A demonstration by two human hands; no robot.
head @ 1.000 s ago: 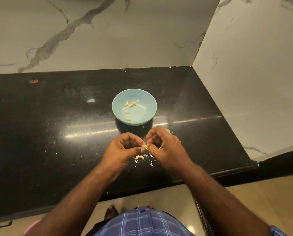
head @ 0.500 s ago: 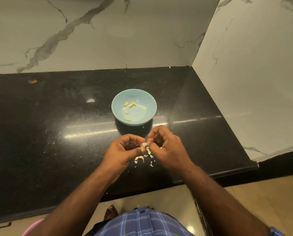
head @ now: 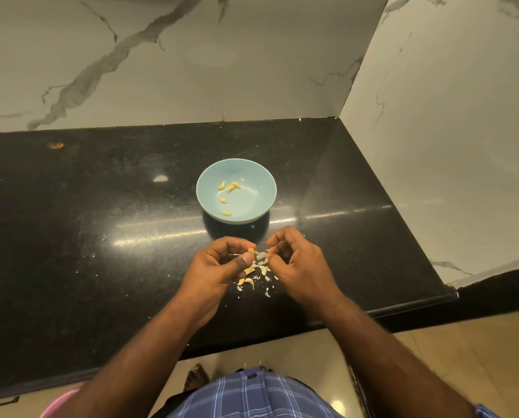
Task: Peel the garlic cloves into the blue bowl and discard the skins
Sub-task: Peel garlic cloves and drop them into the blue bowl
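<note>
A light blue bowl (head: 261,176) stands on the black counter (head: 101,236) with several peeled yellow garlic cloves (head: 230,187) inside. Just in front of it, my left hand (head: 219,273) pinches a small garlic clove (head: 251,251) between thumb and fingers. My right hand (head: 300,263) pinches a pale strip of skin (head: 262,255) that stretches away from that clove. Under and between the hands, several garlic cloves and skin flakes (head: 253,277) lie scattered on the counter.
Marble walls close the counter at the back and on the right. The counter's front edge runs just below my wrists. A small orange speck (head: 57,145) lies at the far left. A pink rim (head: 56,405) shows below the counter edge.
My hands have drawn slightly apart, and the skin now stretches off the clove between them. The bowl has not moved.
</note>
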